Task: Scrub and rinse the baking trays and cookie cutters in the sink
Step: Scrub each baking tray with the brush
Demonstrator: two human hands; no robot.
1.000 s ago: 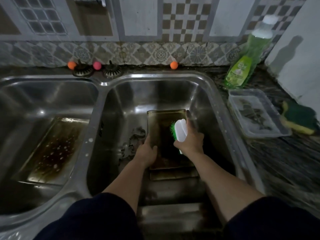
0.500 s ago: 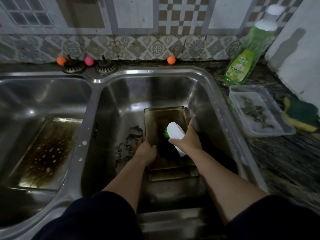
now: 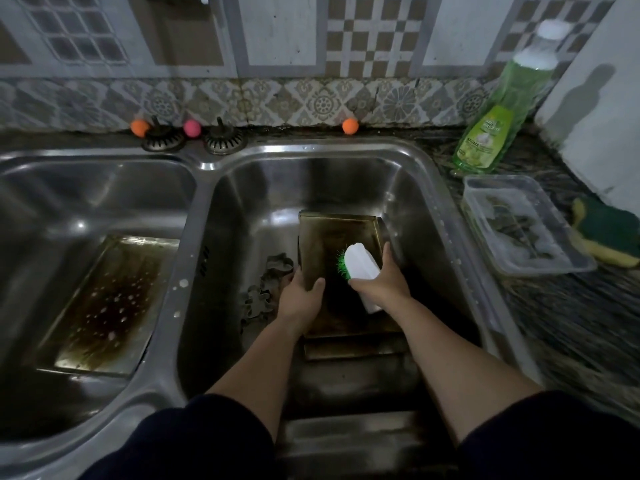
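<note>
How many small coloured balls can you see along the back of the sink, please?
3: an orange ball beside the left strainer, a pink ball between the strainers, another orange ball behind the right basin.

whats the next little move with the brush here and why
Probably draw the scrub brush back toward the near end of the baking tray. The right hand grips it bristles-down mid-tray, the left hand holds the tray's left edge, and the surface looks dark and stained.

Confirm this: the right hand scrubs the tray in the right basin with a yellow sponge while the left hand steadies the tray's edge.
Wrong in one respect: the right hand scrubs with a white brush with green bristles, not a sponge, as the head view shows. The sponge lies on the counter. The tray and left hand are as stated.
</note>
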